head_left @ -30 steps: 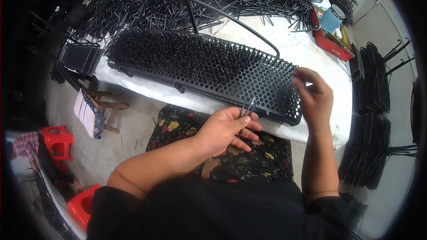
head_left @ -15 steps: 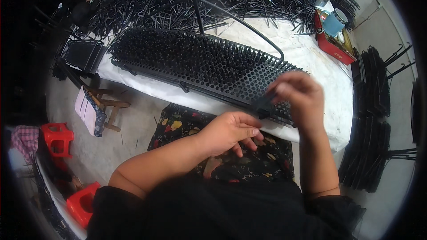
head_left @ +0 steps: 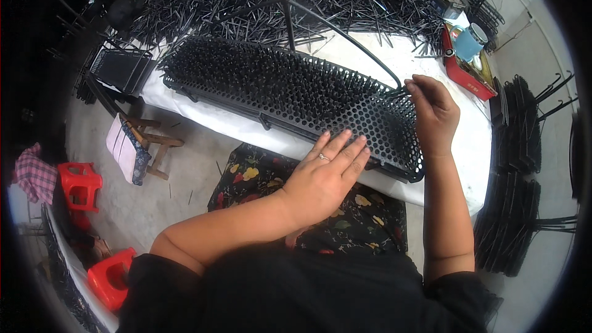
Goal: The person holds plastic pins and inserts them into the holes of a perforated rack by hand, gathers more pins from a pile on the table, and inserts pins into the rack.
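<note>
A long black perforated tray [head_left: 376,124] lies slanted on a white-covered table. Short black sticks [head_left: 259,77] stand upright in most of its holes, while bare holes show toward its right end. My left hand [head_left: 330,176] is palm down with fingers stretched out, its fingertips resting on the tray's near edge. It wears a ring and holds nothing. By the tray's far right corner, my right hand [head_left: 436,114] is closed in a pinch close to the end of a bent black rod [head_left: 351,34]. Whatever the pinch holds is too small and hidden to name.
Behind the tray spreads a heap of loose black sticks [head_left: 240,0]. A red box [head_left: 472,77] with a blue jar [head_left: 470,42] stands at the right back. Stacked black racks [head_left: 512,222] line the right wall. Red stools [head_left: 80,186] and a wooden stool [head_left: 160,142] stand at left.
My left hand has turned palm down and moved up onto the tray's near edge. My right hand, with a dark blurred piece earlier, has shifted right to the far right corner.
</note>
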